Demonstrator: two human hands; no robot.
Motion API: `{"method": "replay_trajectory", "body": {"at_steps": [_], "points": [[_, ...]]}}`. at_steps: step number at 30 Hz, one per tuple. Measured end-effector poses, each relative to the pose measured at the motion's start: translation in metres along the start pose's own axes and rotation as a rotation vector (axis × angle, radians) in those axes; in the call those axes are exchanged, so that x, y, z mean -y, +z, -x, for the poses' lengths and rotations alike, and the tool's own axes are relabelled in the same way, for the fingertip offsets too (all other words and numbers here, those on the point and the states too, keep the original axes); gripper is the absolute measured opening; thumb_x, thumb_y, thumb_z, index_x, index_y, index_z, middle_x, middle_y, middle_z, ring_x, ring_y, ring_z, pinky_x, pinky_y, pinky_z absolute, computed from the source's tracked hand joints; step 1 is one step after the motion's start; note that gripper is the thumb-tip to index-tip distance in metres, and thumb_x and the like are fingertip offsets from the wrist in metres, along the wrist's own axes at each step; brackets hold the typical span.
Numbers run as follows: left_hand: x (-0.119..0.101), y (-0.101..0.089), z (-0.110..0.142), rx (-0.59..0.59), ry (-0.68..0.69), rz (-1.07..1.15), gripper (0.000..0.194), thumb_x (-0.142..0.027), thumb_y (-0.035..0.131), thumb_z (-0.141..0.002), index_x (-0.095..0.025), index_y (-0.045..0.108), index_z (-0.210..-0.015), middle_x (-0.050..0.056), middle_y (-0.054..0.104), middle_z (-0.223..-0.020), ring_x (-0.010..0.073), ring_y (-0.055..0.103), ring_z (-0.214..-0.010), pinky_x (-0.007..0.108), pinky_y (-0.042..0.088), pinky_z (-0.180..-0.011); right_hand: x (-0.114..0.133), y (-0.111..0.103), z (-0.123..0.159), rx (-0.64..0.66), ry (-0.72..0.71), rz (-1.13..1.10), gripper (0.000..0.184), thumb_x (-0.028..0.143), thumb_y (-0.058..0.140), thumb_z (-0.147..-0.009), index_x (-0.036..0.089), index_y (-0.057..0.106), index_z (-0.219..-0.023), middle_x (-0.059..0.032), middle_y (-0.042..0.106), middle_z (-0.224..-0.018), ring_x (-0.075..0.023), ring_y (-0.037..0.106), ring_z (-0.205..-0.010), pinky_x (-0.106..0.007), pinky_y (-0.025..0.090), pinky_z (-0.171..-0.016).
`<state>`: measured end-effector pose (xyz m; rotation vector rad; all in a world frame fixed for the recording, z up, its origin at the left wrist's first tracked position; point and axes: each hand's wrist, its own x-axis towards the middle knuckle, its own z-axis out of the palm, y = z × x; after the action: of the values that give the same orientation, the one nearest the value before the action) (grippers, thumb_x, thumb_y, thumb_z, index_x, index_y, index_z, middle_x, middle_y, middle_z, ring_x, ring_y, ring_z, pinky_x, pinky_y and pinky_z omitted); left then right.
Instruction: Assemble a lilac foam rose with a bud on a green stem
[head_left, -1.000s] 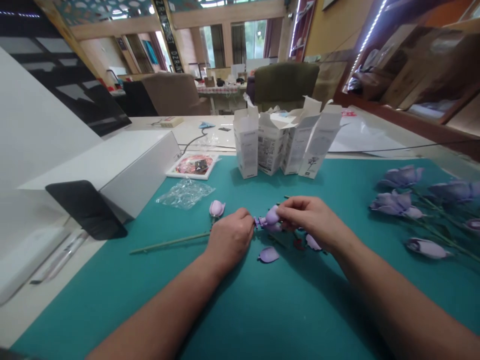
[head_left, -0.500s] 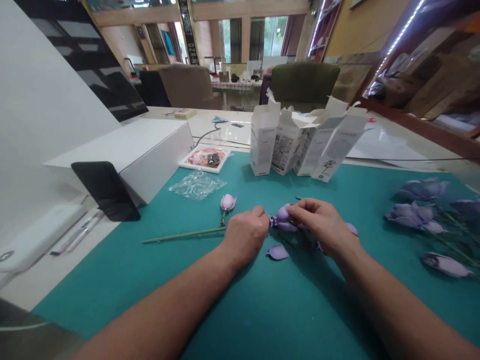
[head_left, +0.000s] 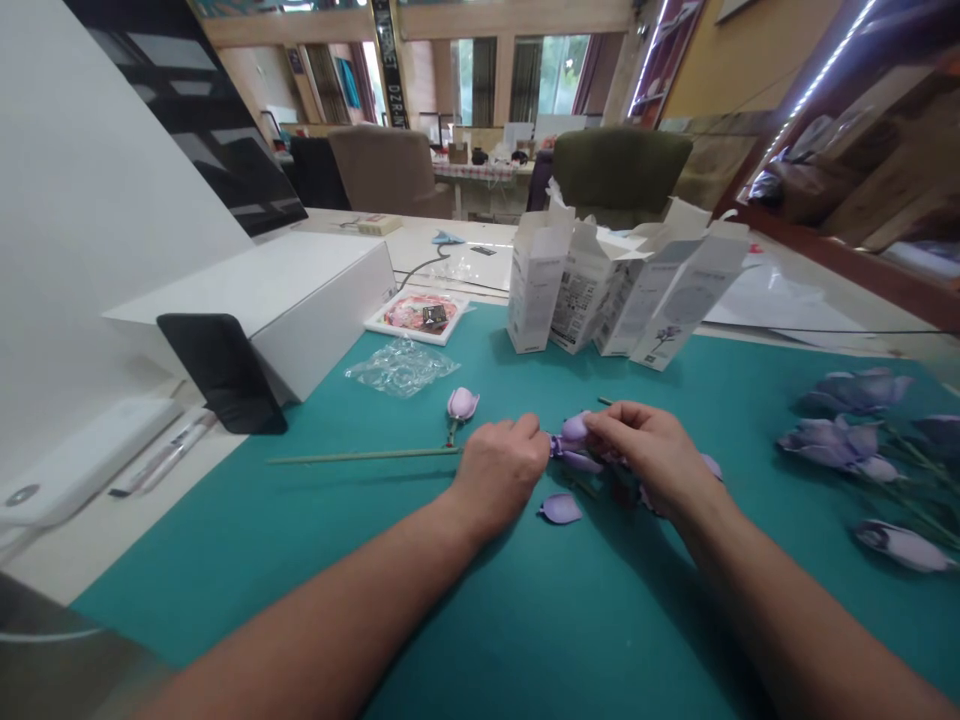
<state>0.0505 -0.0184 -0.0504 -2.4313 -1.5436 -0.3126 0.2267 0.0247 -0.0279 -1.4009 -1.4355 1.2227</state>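
Observation:
My left hand (head_left: 504, 470) is closed round the green stem (head_left: 360, 457) of an artificial flower, and the stem sticks out to the left. The purple flower head (head_left: 577, 460) emerges on the other side of the fist. My right hand (head_left: 654, 445) pinches a light purple petal (head_left: 576, 428) at that head. Under the hands, a loose petal (head_left: 561, 508) lies on the green mat (head_left: 480, 620). A small pale bud (head_left: 463, 404) stands out just beyond the stem. More purple petals (head_left: 711, 467) are partly hidden behind my right hand.
Several opened white cartons (head_left: 536, 285) stand at the back of the mat. Purple flowers (head_left: 836, 445) lie at the right. Crumpled clear plastic (head_left: 403, 367), a framed picture (head_left: 417, 317), a black phone (head_left: 223, 375) and a long white box (head_left: 300, 300) are on the left.
The stem in my left hand has turned slightly, its free end rising to lie nearly level. My right hand stays at the petal. The whole view has shifted a little.

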Motion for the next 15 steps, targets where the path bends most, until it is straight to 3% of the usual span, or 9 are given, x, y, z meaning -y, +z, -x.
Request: {"method": "replay_trajectory", "body": {"at_steps": [15], "points": [[-0.0042, -0.0034, 0.0018, -0.006, 0.058, -0.012, 0.015, -0.013, 0.05, -0.091, -0.017, 0.059, -0.079, 0.005, 0.065, -0.088, 0.0213, 0.059, -0.07, 0.034, 0.041, -0.057, -0.0044, -0.0027, -0.0062, 0.03, 0.069, -0.037, 0.025, 0.035, 0.077, -0.061, 0.019, 0.059, -0.054, 0.0003, 0.062, -0.054, -0.0121, 0.054, -0.052, -0.024, 0.041, -0.053]]}}
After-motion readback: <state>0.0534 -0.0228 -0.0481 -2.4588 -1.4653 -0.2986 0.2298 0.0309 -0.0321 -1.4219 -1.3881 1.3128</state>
